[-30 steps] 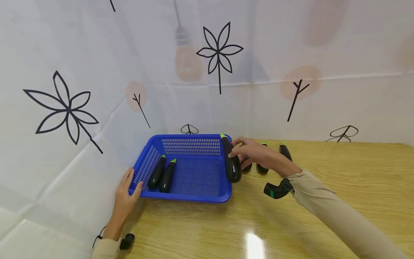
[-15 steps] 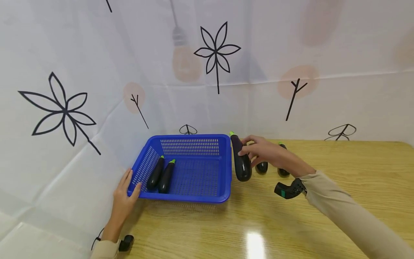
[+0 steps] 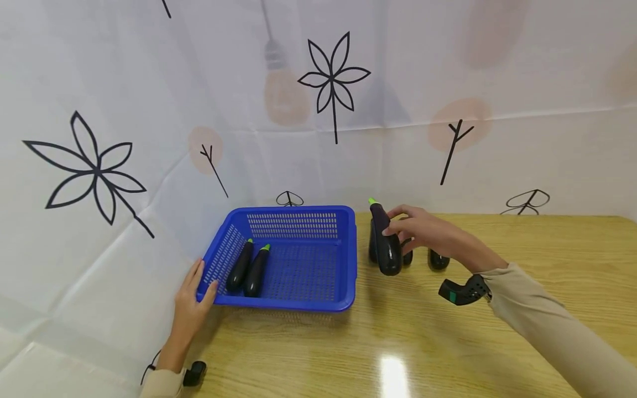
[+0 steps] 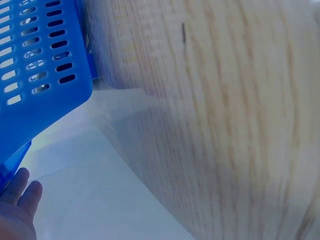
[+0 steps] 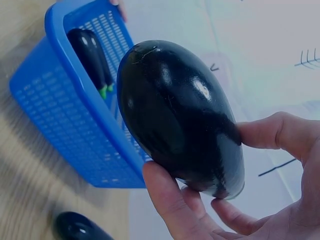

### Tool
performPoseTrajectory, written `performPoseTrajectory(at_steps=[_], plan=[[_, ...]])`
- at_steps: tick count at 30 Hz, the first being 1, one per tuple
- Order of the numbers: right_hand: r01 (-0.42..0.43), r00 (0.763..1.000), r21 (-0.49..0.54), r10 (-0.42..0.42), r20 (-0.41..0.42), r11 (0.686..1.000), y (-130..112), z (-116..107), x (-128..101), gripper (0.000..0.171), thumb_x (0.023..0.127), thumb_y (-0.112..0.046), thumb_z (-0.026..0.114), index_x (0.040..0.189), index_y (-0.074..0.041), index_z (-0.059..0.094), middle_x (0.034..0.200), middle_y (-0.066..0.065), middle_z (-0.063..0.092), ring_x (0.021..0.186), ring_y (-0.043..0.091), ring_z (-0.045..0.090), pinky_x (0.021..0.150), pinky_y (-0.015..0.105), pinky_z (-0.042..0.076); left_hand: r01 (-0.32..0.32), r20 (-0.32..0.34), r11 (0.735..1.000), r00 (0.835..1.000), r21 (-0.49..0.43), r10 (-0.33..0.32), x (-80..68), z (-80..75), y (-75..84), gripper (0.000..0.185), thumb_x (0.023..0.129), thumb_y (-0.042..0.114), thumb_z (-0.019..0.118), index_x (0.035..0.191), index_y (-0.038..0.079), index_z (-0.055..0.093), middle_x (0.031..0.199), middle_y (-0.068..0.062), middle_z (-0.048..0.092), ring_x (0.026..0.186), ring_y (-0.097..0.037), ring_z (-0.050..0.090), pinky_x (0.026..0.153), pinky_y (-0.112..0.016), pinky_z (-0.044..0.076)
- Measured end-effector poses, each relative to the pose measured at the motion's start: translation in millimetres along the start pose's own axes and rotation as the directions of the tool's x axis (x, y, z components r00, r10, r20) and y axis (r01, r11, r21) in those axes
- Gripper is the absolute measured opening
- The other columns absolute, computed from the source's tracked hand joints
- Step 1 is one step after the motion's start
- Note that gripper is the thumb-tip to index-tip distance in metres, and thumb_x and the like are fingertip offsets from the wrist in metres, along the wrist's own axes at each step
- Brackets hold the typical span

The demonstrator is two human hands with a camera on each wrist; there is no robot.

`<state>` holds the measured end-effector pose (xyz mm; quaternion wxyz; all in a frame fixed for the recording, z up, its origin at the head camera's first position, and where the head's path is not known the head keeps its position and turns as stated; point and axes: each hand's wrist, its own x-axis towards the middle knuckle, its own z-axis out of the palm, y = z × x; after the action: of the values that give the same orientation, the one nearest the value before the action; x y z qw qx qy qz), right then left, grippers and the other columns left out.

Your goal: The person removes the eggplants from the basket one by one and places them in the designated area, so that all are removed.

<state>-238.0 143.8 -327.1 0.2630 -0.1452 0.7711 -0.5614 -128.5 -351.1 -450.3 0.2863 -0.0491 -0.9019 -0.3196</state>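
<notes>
Simply glossy, oblong eggplant [image 3: 386,249] in fingers [image 3: 398,231]

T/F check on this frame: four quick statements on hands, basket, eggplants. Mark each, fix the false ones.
1. The right hand grips an eggplant. True.
2. The blue basket holds four eggplants. False: two lie in it, side by side near its left wall.
3. The left hand rests on the basket's near left corner. True.
4. The held eggplant is over the basket. False: it is to the right of it, above the wooden table, near other eggplants.
</notes>
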Motion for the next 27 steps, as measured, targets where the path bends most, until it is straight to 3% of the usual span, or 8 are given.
performPoseTrajectory(at_steps=[5, 10, 17, 27], plan=[[0.007, 1.0, 0.015, -0.006, -0.005, 1.0, 2, -6, -4, 0.065, 0.092, -0.021, 0.058, 0.141, 0.006, 0.025, 0.107, 0.022, 0.056, 0.085, 0.027, 0.061, 0.079, 0.043, 0.054, 0.01, 0.002, 1.0, 1.0, 0.006, -0.01, 0.1, 0.1, 0.2, 0.059, 0.089, 0.011, 0.062, 0.142, -0.003, 0.039, 0.147, -0.019, 0.036, 0.131, -0.041, 0.035, 0.104, -0.054, 0.03], [-0.011, 1.0, 0.035, 0.011, -0.014, 0.999, 7, -14, -8, 0.067, 0.092, -0.02, 0.057, 0.142, 0.005, 0.021, 0.095, 0.018, 0.059, 0.079, 0.025, 0.062, 0.079, 0.044, 0.053, 0.01, 0.006, 1.0, 1.0, 0.002, -0.01, 0.7, 0.2, 0.8, 0.059, 0.089, 0.011, 0.062, 0.142, -0.004, 0.038, 0.147, -0.019, 0.036, 0.131, -0.041, 0.035, 0.099, -0.061, 0.031], [-0.007, 1.0, 0.063, 0.008, -0.009, 0.998, 14, -23, -12, 0.065, 0.095, -0.021, 0.054, 0.142, 0.006, 0.019, 0.11, 0.02, 0.055, 0.084, 0.024, 0.064, 0.078, 0.044, 0.053, 0.014, 0.014, 1.0, 1.0, -0.007, -0.014, 0.8, -0.2, 2.0, 0.059, 0.09, 0.012, 0.061, 0.142, -0.005, 0.038, 0.147, -0.02, 0.035, 0.131, -0.043, 0.033, 0.098, -0.064, 0.031], [-0.033, 0.999, 0.022, 0.034, -0.036, 0.999, 20, -34, -17, 0.069, 0.095, -0.024, 0.054, 0.145, 0.004, 0.016, 0.098, 0.011, 0.059, 0.079, 0.021, 0.062, 0.077, 0.042, 0.054, 0.015, 0.016, 1.0, 1.0, 0.007, -0.015, 0.3, -1.1, 2.1, 0.06, 0.09, 0.012, 0.061, 0.142, -0.005, 0.037, 0.147, -0.02, 0.034, 0.131, -0.044, 0.033, 0.097, -0.064, 0.031]])
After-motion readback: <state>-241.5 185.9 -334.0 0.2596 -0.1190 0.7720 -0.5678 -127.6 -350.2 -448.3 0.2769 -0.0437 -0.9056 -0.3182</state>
